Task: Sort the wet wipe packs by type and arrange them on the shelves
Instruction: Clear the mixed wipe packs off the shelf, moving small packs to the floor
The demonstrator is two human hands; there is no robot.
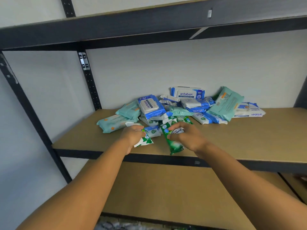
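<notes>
Blue, teal and green wet wipe packs [181, 108] heaped on middle shelf [249, 138].

Pile [182, 105] is crowding shelf [249, 138] middle and rear; room is lying open left, right and along front. Upper shelf [149, 29] is capping headroom; post [89, 83] is standing rear-left.

Pale grey wall [166, 67] fills the centre and left of the frame, plain, no marks I can make out.

Black perforated upright [90, 87] left of centre; a second length of it [67, 6] at the top left. Silver metal clip [83, 61] fixed to the upright near its top.

Another dark post [25, 103] slants down the far left edge.

Small pale tag [209, 13] on the dark crossbeam [149, 22], top right.

Thin pale diagonal strip [198, 33] just below that beam.

Bottom centre: blurred pale clutter [116, 224], too soft for me to identify.
</notes>
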